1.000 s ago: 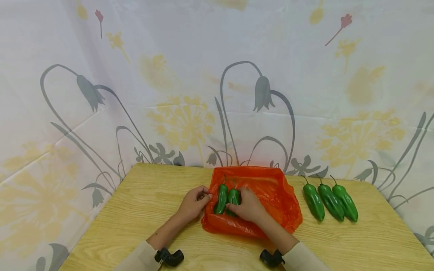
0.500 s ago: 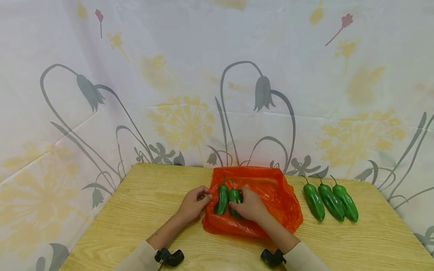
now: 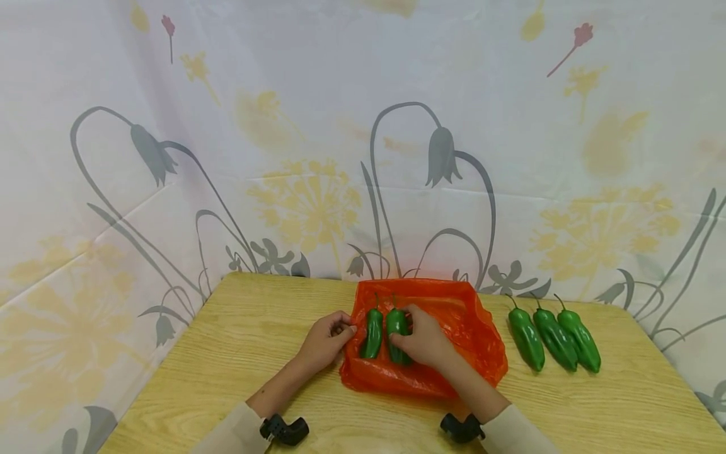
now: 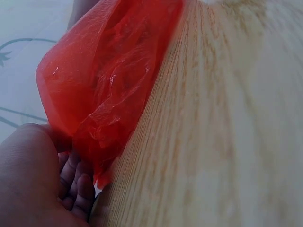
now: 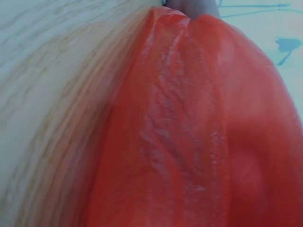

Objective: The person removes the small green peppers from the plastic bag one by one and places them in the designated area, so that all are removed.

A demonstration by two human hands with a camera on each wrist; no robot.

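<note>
A red plastic bag (image 3: 492,343) lies spread with its mouth facing up on the wooden table. My left hand (image 3: 324,342) pinches the bag's left edge; the left wrist view also shows that hand (image 4: 38,177) at the crumpled red film (image 4: 113,80). Inside the bag, at its left side, lies a green chili pepper (image 3: 372,333). Beside it, a second green pepper (image 3: 397,325) is held between the thumb and fingers of my right hand (image 3: 428,340). In the right wrist view the bag's wall (image 5: 180,123) hides the right hand.
Three more green peppers lie side by side right of the bag: a left one (image 3: 526,340), a middle one (image 3: 554,340) and a right one (image 3: 580,340). A floral cloth (image 3: 317,126) hangs behind the wooden table (image 3: 238,328).
My right hand has shifted slightly right with the second pepper, widening the gap to the first one. The left hand keeps its place at the bag's edge.
</note>
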